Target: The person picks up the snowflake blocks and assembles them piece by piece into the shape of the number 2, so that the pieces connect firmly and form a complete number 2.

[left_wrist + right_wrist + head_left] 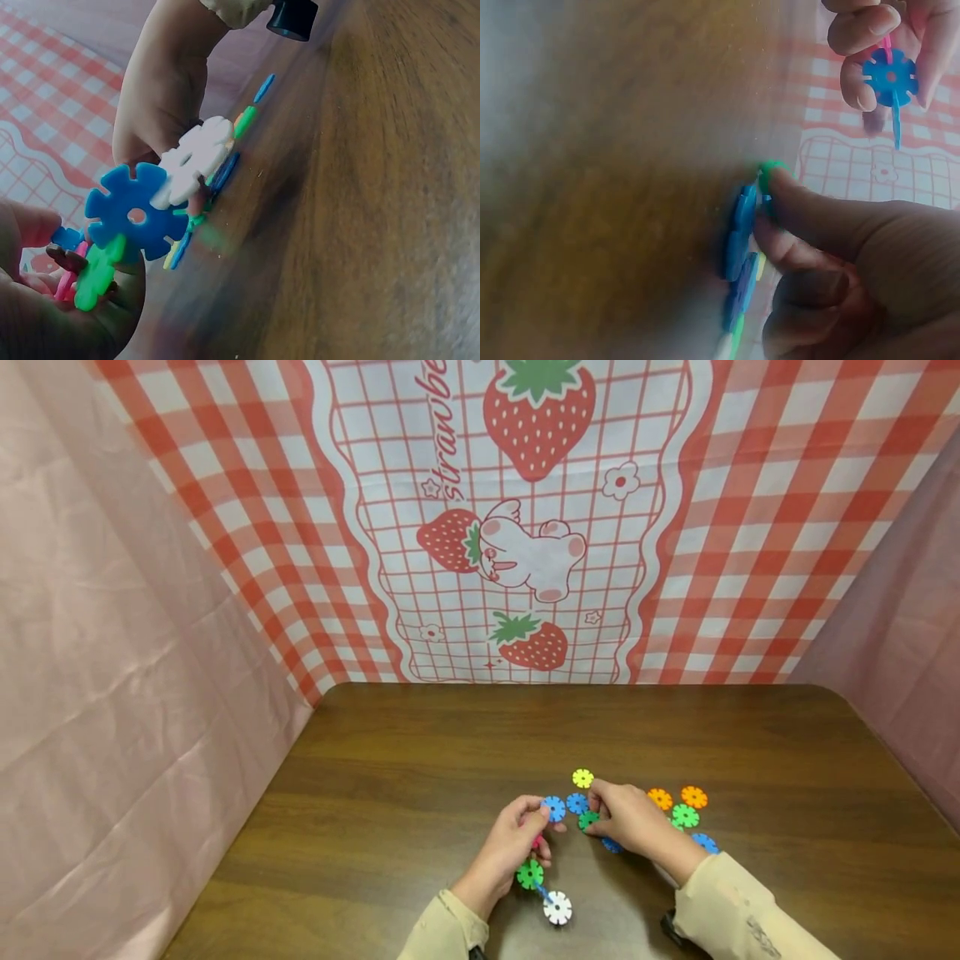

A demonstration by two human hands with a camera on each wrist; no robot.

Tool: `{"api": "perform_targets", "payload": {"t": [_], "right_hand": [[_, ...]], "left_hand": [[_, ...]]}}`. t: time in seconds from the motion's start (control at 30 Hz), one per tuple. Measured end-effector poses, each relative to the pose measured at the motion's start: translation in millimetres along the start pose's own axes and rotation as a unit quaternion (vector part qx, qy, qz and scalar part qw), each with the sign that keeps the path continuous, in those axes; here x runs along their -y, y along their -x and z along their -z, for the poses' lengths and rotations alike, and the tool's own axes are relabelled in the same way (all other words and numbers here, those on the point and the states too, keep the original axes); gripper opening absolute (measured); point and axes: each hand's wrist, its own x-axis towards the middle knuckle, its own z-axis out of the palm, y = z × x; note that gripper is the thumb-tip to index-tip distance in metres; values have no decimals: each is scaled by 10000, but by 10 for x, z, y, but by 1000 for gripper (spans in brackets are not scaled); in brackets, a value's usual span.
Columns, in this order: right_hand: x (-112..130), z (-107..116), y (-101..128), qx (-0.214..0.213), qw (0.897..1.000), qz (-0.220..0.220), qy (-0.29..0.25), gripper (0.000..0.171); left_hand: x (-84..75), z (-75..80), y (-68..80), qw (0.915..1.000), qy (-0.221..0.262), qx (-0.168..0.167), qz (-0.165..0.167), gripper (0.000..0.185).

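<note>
My left hand [525, 839] holds a chain of snowflake discs just above the wooden table [420, 760]. Its fingers pinch a blue disc [553, 808] at the top; a green disc [529, 874] and a white disc [557, 907] hang below. The left wrist view shows that chain close up: a blue disc [135, 214], a white disc [195, 161], green and pink pieces in the palm. My right hand [600, 817] rests on the table and pinches a green disc [769, 174] among loose blue discs [739, 232]. A yellow disc [582, 777] lies just beyond its fingers.
More loose discs lie right of my right hand: two orange [660, 798], one green [684, 816], one blue [705, 842]. A strawberry-print checked cloth [525, 527] hangs behind the table, with pink sheets [112, 652] at both sides.
</note>
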Motion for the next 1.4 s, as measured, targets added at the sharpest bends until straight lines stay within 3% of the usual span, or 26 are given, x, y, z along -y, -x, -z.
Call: {"api": "perform_targets", "payload": {"t": [0.3,0.53,0.93,1.1,1.4], "right_hand": [[10,7,37,-593,9948,476,-680,13],[95,41,74,-606,9884,486,-1306,10],[136,68,97,-838,9858,576,-1339,8],[135,50,106,-765,9845,617,-1451,8],[158,4,120,-641,9833,708,-1548,16]], "left_hand": [[13,6,-10,9999,57,75,-132,38],[21,-19,-16,9999,12,18,-148,37],[4,-43,-14,9998,-16,79,-173,36],[17,-61,-21,9999,35,132,-74,36],[19,-97,-44,9993,-96,207,-290,31]]}}
